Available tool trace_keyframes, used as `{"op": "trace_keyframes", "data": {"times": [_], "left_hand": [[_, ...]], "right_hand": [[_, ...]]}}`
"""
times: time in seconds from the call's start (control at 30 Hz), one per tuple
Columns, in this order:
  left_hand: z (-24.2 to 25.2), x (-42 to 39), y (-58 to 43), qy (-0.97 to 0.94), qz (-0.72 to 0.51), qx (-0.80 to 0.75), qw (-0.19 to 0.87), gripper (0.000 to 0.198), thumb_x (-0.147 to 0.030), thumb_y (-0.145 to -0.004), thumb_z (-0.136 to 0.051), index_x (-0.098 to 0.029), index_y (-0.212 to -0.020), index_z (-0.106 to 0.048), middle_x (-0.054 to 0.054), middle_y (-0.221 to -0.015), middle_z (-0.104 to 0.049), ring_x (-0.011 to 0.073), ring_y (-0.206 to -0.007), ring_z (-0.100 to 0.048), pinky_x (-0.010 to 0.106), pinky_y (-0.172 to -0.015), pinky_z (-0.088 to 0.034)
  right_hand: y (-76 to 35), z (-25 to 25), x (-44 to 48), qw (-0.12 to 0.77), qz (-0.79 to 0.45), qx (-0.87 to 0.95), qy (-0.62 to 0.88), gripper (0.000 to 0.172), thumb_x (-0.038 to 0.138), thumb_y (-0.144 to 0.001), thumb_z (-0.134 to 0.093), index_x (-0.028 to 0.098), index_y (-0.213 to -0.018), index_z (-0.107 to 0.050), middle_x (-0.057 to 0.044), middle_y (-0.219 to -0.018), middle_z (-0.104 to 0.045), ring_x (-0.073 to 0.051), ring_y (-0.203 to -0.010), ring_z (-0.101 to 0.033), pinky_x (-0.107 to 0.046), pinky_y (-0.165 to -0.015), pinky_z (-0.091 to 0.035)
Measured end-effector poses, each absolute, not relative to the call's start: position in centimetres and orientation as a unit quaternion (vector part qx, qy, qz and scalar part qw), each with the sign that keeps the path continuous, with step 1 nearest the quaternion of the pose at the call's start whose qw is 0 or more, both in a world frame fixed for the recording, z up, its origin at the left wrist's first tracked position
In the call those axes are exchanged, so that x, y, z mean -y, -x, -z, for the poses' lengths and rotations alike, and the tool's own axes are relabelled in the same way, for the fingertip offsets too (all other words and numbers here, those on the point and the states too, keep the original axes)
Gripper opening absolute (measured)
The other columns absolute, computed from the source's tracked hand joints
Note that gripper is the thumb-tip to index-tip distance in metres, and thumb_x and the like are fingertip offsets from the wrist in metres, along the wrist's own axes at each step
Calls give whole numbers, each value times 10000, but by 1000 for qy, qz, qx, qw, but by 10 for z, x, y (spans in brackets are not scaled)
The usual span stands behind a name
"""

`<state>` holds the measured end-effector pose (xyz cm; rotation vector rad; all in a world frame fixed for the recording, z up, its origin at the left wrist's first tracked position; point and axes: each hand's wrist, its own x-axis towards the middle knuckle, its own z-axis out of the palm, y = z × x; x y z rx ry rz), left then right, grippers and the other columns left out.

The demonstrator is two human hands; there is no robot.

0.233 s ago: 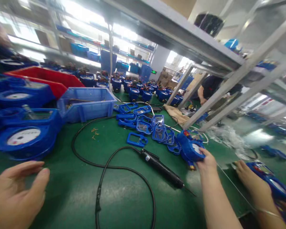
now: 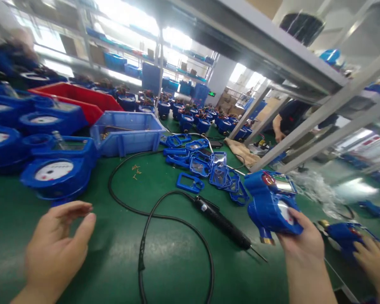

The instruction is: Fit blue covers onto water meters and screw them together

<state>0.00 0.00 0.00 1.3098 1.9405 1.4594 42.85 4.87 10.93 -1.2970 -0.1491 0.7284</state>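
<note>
My right hand is closed around a blue water meter and holds it tilted above the green mat. My left hand hovers over the mat at the lower left, fingers apart and holding nothing. It is just in front of a blue meter with a white dial. A black electric screwdriver lies on the mat between my hands, and its cable loops towards me.
Another person's hand rests on a blue meter at the far right. Blue cover frames lie scattered mid-table. A blue bin, a red bin and several meters stand at the left. A metal rack post slants on the right, with a person behind it.
My right hand has lifted the blue meter off the mat and turned it. My left hand has moved forward and right. The other person's hand has shifted right.
</note>
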Motion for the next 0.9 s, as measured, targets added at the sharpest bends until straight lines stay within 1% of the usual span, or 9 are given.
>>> {"op": "trace_keyframes", "data": {"times": [0.1,0.17,0.3,0.37,0.47,0.53,0.7,0.83,0.9], "left_hand": [[-27,3,-23,-463,-529,-645,300,338,-374,-757,-605,-190,-1027,-516,64,-1000,-608,227,-944,-607,413,-940,-469],[-38,4,-32,-483,-535,-592,361,440,-406,-770,-598,-207,-1143,-474,88,-1130,-600,233,-1031,-592,403,-952,-467],[-47,4,-31,-515,-532,-506,443,632,-454,-725,-637,-222,-1266,-409,104,-1326,-523,266,-1220,-492,375,-1003,-430],[-50,3,-23,-514,-513,-494,478,698,-479,-675,-676,-216,-1268,-419,99,-1315,-540,288,-1199,-513,364,-976,-450],[-51,-1,-7,-482,-483,-514,519,713,-477,-625,-726,-194,-1219,-452,91,-1142,-645,293,-1023,-622,354,-858,-513],[-48,-6,5,-468,-471,-522,535,685,-444,-606,-755,-184,-1174,-473,77,-1056,-673,280,-965,-641,339,-832,-516],[-36,-18,25,-484,-425,-469,604,676,-366,-583,-795,-193,-1146,-464,58,-1043,-667,250,-951,-641,316,-818,-505],[-34,-20,26,-473,-405,-434,651,692,-325,-562,-807,-186,-1136,-445,55,-1002,-682,247,-944,-645,337,-830,-501],[-35,-21,25,-465,-405,-422,665,687,-308,-559,-808,-185,-1130,-445,58,-1011,-684,249,-950,-647,345,-838,-500]], "right_hand": [[-373,-112,-21,710,-385,95,582,257,104,-564,-651,138,-819,-652,3,-661,-670,-128,-500,-599,-217,-467,-497],[-329,-104,-5,661,-483,127,560,435,130,-497,-718,144,-927,-655,-15,-692,-699,-142,-517,-619,-219,-488,-500],[-245,-77,13,564,-641,157,497,679,191,-545,-754,137,-1187,-540,-75,-856,-730,-209,-668,-683,-293,-619,-544],[-210,-64,17,539,-678,147,477,730,198,-538,-744,109,-1221,-502,-101,-889,-727,-244,-727,-691,-331,-669,-550],[-173,-53,21,533,-691,137,468,756,226,-513,-749,98,-1210,-485,-128,-944,-715,-288,-818,-687,-381,-738,-552],[-157,-49,24,527,-689,143,477,773,252,-527,-754,118,-1227,-453,-134,-1016,-693,-301,-903,-671,-400,-799,-542],[-146,-39,37,491,-672,218,510,745,324,-645,-703,176,-1280,-342,-127,-1204,-591,-281,-1029,-621,-410,-897,-502],[-172,-38,29,396,-641,400,522,649,462,-724,-624,180,-1255,-379,-137,-1266,-545,-277,-1131,-557,-434,-982,-439],[-197,-46,4,320,-542,538,561,548,472,-757,-582,165,-1195,-466,-141,-1266,-540,-273,-1182,-515,-436,-1019,-406]]}}
